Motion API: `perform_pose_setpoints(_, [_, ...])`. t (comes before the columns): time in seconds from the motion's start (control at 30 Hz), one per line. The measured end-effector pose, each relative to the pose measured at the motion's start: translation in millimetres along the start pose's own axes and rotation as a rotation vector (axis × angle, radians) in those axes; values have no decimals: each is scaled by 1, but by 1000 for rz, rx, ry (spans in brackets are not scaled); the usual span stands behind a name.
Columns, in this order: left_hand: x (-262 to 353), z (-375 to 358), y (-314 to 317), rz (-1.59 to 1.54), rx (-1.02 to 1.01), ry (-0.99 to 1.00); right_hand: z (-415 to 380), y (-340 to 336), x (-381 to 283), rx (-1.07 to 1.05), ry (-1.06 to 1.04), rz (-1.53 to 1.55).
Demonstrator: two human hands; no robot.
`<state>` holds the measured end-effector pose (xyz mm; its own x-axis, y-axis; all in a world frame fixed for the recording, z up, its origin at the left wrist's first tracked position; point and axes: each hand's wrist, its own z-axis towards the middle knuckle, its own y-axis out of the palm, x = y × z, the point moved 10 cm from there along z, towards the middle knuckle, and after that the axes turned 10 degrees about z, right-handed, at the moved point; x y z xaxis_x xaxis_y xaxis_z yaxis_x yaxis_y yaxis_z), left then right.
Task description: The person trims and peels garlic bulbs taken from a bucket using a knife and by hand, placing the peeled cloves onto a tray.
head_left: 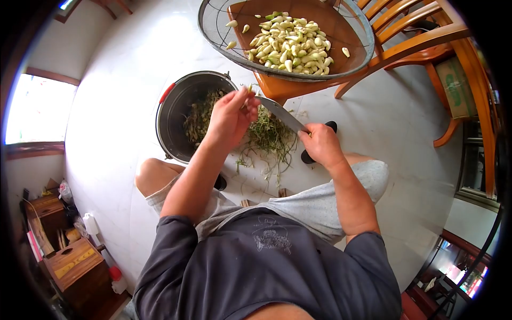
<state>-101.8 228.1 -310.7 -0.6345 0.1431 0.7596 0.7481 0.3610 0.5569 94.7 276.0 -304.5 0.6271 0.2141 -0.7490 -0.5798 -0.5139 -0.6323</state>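
Left hand [232,114] pinches a small bulb [249,88] (mostly hidden); knife [281,114], wrapped by right hand [321,145], slants forward-left, tip near bulb.

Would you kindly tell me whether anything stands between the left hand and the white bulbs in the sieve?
The near rim of the sieve seems to stand between the left hand and the white bulbs; the space above it looks open. The knife in the right hand lies off that line.

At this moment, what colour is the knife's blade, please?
The knife's blade is silver-grey; the head view shows it best.
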Motion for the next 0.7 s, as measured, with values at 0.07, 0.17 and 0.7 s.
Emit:
perform_pose_setpoints(0.07, [27, 22, 24, 94, 3, 31, 0, -3, 0, 18, -6, 26])
perform_pose_setpoints(0.17, [45, 64, 46, 117, -7, -18, 0, -2, 3, -2, 49, -7])
perform_pose_setpoints(0.7, [-128, -24, -19, 1391, -321, -109, 3, -16, 14, 49, 21, 78])
